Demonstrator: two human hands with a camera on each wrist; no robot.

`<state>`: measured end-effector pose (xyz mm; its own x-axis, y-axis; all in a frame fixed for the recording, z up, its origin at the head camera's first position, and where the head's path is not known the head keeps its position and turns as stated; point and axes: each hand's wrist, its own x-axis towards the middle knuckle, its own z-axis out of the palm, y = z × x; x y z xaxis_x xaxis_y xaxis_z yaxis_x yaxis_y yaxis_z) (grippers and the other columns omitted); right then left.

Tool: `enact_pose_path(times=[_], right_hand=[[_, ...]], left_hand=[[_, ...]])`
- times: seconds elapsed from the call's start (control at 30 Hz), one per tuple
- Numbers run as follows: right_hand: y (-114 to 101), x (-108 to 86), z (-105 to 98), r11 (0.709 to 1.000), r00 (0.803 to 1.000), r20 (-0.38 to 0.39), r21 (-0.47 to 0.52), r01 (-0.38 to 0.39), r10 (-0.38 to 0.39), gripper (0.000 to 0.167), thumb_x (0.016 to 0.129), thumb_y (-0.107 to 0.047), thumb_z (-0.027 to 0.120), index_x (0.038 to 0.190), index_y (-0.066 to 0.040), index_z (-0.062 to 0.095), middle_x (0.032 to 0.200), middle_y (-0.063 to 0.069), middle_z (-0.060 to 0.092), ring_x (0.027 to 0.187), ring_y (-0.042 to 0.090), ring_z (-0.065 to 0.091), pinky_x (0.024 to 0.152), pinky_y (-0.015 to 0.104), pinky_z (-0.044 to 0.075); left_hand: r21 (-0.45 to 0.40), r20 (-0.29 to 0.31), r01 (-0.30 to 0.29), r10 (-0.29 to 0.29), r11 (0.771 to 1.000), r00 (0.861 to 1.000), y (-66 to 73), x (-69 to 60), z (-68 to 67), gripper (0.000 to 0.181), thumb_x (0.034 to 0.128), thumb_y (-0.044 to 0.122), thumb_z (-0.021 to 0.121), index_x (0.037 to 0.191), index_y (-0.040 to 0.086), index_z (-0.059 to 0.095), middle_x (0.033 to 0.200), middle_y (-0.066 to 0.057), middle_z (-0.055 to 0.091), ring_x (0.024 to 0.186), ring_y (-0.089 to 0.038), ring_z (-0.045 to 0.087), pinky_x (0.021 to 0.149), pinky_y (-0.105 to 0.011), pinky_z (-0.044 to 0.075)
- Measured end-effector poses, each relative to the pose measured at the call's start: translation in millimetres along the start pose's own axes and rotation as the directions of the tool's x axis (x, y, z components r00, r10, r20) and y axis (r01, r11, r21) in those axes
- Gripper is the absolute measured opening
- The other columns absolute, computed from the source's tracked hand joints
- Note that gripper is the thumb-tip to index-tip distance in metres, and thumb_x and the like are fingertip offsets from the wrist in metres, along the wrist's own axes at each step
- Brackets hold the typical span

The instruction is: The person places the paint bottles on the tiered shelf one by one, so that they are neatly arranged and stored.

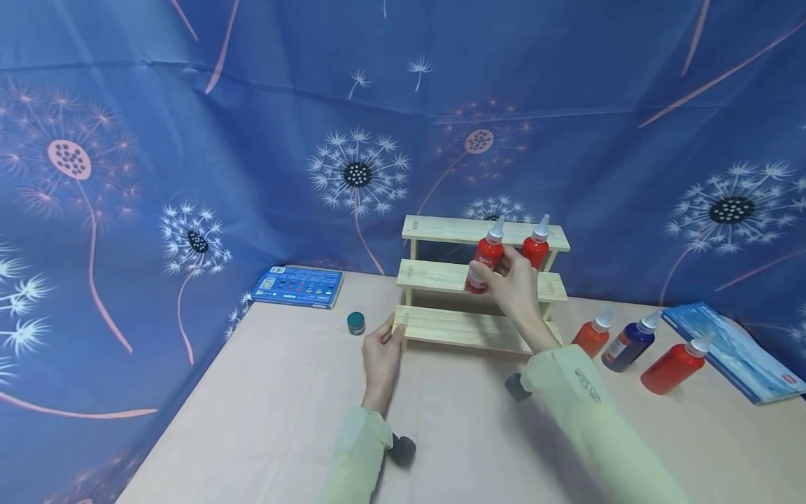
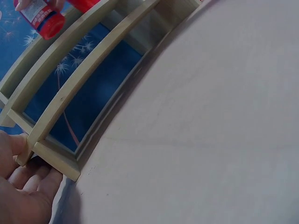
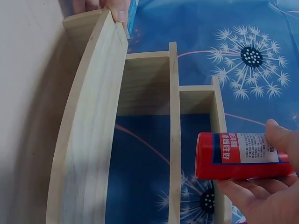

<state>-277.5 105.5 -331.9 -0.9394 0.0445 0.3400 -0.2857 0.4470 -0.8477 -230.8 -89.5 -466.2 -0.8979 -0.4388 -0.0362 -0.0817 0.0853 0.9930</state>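
A three-tier wooden display stand [image 1: 453,325] stands on the table. My left hand [image 1: 381,353] grips the left end of its lowest shelf; in the left wrist view the thumb lies above the board and the fingers below. My right hand [image 1: 518,288] holds a red squeeze bottle [image 1: 483,266] with a pale pointed cap, raised in front of the upper tiers. The right wrist view shows the label on this red bottle [image 3: 243,148], with the thumb and fingers around it. A second red bottle [image 1: 535,250] is at the stand's right side, its base hidden by my hand.
Right of the stand are an orange-red bottle [image 1: 590,339], a dark blue bottle [image 1: 628,344] and a red bottle [image 1: 674,367]. A blue flat pack [image 1: 737,350] lies beyond them. Left are a small teal jar [image 1: 355,323] and a blue box [image 1: 299,287]. A dandelion-print cloth [image 1: 264,175] hangs behind.
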Motion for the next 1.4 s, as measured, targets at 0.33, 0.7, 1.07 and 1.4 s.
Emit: enact_pose_path(times=[0.33,0.7,1.07,1.4], right_hand=[[4.0,8.7,-1.2,0.998,0.998,-0.005,-0.019,-0.061,0.061,0.044,0.089,-0.019,0.073,0.126,0.0,0.059,0.119,0.021,0.067,0.112,0.032,0.065,0.099,0.045,0.052],[6.3,18.8,-2.7,0.996,0.996,0.014,0.02,-0.087,0.087,0.05,0.089,-0.019,0.073,0.132,-0.001,0.056,0.125,0.02,0.065,0.114,0.031,0.064,0.1,0.043,0.053],[3.8,22.5,5.2,0.997,0.998,0.025,-0.046,-0.058,0.059,0.053,0.089,-0.025,0.074,0.133,-0.003,0.056,0.125,0.019,0.065,0.116,0.031,0.062,0.101,0.046,0.051],[6.1,22.8,13.0,0.995,0.99,0.115,-0.073,-0.069,0.077,0.07,0.09,-0.031,0.072,0.145,-0.001,0.039,0.134,0.021,0.058,0.121,0.035,0.059,0.102,0.049,0.05]], left_hand=[[0.006,0.025,-0.008,0.008,1.0,1.0,3.8,-2.4,4.3,0.038,0.0916,0.018,0.068,0.129,0.01,0.062,0.128,-0.01,0.063,0.126,-0.027,0.055,0.104,-0.042,0.048],[0.016,0.037,-0.056,0.056,0.998,0.998,7.9,-2.3,8.9,0.04,0.0913,0.019,0.068,0.129,0.007,0.061,0.125,-0.011,0.064,0.124,-0.027,0.056,0.105,-0.044,0.046],[0.003,0.026,-0.034,0.034,0.999,0.999,9.9,0.6,5.1,0.04,0.0914,0.019,0.068,0.13,0.009,0.061,0.125,-0.009,0.065,0.128,-0.026,0.053,0.112,-0.046,0.038],[-0.02,0.01,-0.017,0.017,1.0,1.0,1.3,1.1,-0.8,0.039,0.0922,0.016,0.067,0.129,0.006,0.061,0.128,-0.014,0.062,0.12,-0.027,0.059,0.098,-0.038,0.052]])
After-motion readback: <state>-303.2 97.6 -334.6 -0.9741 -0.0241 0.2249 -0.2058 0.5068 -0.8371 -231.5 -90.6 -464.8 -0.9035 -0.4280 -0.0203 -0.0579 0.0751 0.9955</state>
